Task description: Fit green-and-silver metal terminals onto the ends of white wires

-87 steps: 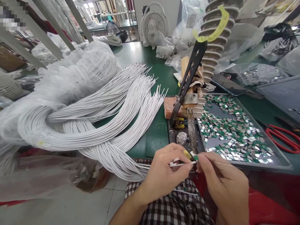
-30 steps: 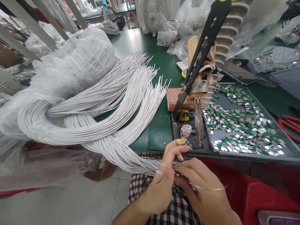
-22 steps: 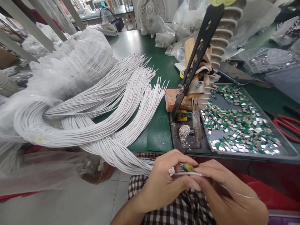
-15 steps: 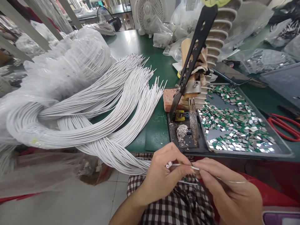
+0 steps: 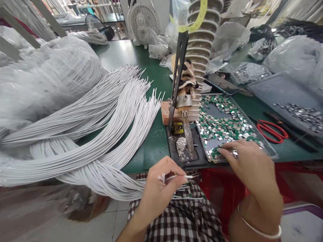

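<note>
My left hand (image 5: 160,190) is closed around a thin white cable (image 5: 188,176), whose tip with fine bare wires points right past the thumb and forefinger. Two more white cable ends (image 5: 161,177) poke up behind the curled fingers of this hand. Over the front right of a clear tray, my right hand (image 5: 251,164) has its thumb and fingers pressed together. A small dark tip shows at those fingers, too little of it to name. Many small connectors with green boards and silver metal (image 5: 219,117) lie loose in the tray, some hidden by the right hand.
Large bundles of white cable (image 5: 101,144) spread across the left of the green table (image 5: 153,144). A soldering iron (image 5: 187,131) hangs from a black bracket (image 5: 178,64) above a dark tray with solder bits (image 5: 181,145). Red-handled scissors (image 5: 272,131) lie right; a brick (image 5: 166,112) stands behind.
My right hand has left the cable beside my left hand and moved right and up to the connector tray. The left hand keeps the cable. The view has turned right.
</note>
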Tool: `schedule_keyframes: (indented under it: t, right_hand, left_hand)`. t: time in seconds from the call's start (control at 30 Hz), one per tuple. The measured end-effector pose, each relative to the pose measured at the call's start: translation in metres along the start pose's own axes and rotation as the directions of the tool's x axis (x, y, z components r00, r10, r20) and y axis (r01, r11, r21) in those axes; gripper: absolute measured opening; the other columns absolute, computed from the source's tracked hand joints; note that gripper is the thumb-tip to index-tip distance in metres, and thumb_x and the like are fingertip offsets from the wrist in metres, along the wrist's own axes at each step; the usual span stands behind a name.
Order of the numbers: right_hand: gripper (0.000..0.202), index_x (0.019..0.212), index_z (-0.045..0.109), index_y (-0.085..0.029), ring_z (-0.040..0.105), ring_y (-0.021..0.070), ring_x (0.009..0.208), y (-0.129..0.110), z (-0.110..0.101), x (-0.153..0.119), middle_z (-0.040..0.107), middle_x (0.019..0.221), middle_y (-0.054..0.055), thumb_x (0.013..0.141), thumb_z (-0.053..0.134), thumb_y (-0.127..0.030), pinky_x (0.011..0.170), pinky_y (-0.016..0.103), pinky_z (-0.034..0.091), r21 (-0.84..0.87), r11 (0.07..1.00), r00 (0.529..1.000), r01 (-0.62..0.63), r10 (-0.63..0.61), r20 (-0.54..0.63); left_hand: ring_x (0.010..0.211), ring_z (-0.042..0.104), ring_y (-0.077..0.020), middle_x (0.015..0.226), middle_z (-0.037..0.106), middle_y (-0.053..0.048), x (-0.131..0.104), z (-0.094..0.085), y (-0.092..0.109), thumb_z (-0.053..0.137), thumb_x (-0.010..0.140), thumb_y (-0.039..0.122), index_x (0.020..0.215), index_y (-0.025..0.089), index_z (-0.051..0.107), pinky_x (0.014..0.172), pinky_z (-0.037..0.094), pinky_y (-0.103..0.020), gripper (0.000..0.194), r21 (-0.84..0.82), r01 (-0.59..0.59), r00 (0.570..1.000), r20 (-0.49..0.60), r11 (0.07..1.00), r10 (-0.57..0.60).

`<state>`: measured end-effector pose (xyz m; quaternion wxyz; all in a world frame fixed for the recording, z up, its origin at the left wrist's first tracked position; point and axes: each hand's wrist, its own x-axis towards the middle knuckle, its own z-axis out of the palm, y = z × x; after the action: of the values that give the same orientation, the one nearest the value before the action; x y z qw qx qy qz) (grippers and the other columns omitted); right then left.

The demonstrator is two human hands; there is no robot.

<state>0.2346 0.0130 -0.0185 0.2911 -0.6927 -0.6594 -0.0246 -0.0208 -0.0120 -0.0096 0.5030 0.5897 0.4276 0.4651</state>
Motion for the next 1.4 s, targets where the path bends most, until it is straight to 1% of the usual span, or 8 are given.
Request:
schedule_keyframes:
  t: [0.1,0.23,0.33,0.5,0.9,1.1,1.23,1.4]
  right_hand:
    - [0.046,0.063,0.065,-0.024,0.059,0.0244,0.07,0.008,0.009,0.011,0.066,0.066,0.007,0.092,0.052,-0.056,0.062,0.036,0.039,0.054,0.998,0.999,0.017,-0.019,0.04]
    - [0.032,0.076,0.063,-0.022,0.061,0.0191,0.062,-0.015,0.013,0.004,0.068,0.07,0.004,0.097,0.051,-0.043,0.058,0.033,0.045,0.179,0.983,0.998,-0.03,0.04,-0.05]
    - [0.021,0.086,0.064,-0.022,0.061,0.0129,0.051,-0.044,0.008,-0.016,0.068,0.068,-0.001,0.098,0.056,-0.037,0.052,0.026,0.05,0.324,0.945,0.993,-0.047,0.08,-0.09]
    - [0.004,0.086,0.075,-0.024,0.07,0.0133,0.054,-0.082,0.004,-0.038,0.075,0.071,-0.002,0.087,0.074,-0.027,0.052,0.022,0.059,0.621,0.782,0.994,-0.057,0.105,-0.041]
    - [0.006,0.084,0.075,-0.024,0.069,0.0104,0.049,-0.094,0.009,-0.041,0.075,0.068,-0.004,0.088,0.074,-0.029,0.049,0.017,0.057,0.631,0.774,0.982,-0.057,0.157,-0.104]
    - [0.027,0.106,0.076,-0.023,0.078,0.0151,0.078,-0.086,0.011,-0.048,0.08,0.095,0.003,0.101,0.05,-0.019,0.07,0.024,0.063,0.476,0.877,0.981,0.066,0.031,-0.194]
    - [0.017,0.101,0.075,-0.021,0.077,0.0157,0.086,-0.085,0.006,-0.047,0.079,0.096,0.002,0.092,0.066,-0.01,0.078,0.027,0.063,0.46,0.855,0.936,0.238,-0.077,-0.343]
    - [0.023,0.099,0.076,-0.019,0.072,0.0127,0.094,-0.09,0.0,-0.039,0.076,0.103,0.002,0.083,0.076,-0.002,0.085,0.026,0.06,0.367,0.867,0.909,0.337,-0.198,-0.367]
  left_hand:
    - [0.074,0.063,-0.0161,0.082,0.069,-0.004,0.004,0.003,-0.002,0.072,0.091,0.022,0.084,0.019,0.079,0.065,0.046,-0.025,0.01,-0.005,-0.009,0.999,0.05,1.0,0.009]
    - [0.091,0.07,-0.021,0.095,0.078,-0.009,0.008,0.008,0.0,0.064,0.094,0.018,0.086,0.017,0.077,0.08,0.051,-0.029,0.014,-0.036,0.053,0.998,0.048,0.998,-0.051]
    - [0.079,0.069,-0.0189,0.092,0.079,-0.009,0.01,0.012,0.006,0.065,0.089,0.016,0.075,0.016,0.069,0.069,0.05,-0.026,0.015,-0.081,0.146,0.989,-0.001,0.986,-0.146]
    - [0.071,0.069,-0.0158,0.09,0.08,-0.01,0.014,0.019,0.011,0.065,0.087,0.015,0.071,0.015,0.067,0.062,0.051,-0.023,0.015,-0.186,0.117,0.99,-0.055,0.976,-0.13]
    - [0.07,0.073,-0.0177,0.082,0.079,-0.008,0.015,0.021,0.011,0.066,0.083,0.011,0.069,0.015,0.067,0.062,0.056,-0.024,0.015,-0.228,0.119,0.984,-0.101,0.966,-0.145]
    - [0.063,0.067,-0.0142,0.08,0.079,-0.007,0.014,0.021,0.016,0.068,0.081,0.011,0.067,0.016,0.067,0.055,0.05,-0.021,0.014,-0.189,0.109,0.978,-0.158,0.976,-0.14]
    - [0.06,0.064,-0.0134,0.079,0.079,-0.008,0.015,0.021,0.019,0.069,0.08,0.014,0.067,0.015,0.068,0.052,0.049,-0.021,0.014,-0.196,0.104,0.976,-0.169,0.975,-0.138]
    - [0.066,0.069,-0.0157,0.084,0.081,-0.01,0.019,0.02,0.022,0.069,0.08,0.013,0.068,0.015,0.069,0.057,0.053,-0.022,0.012,-0.233,0.124,0.973,-0.16,0.964,-0.164]
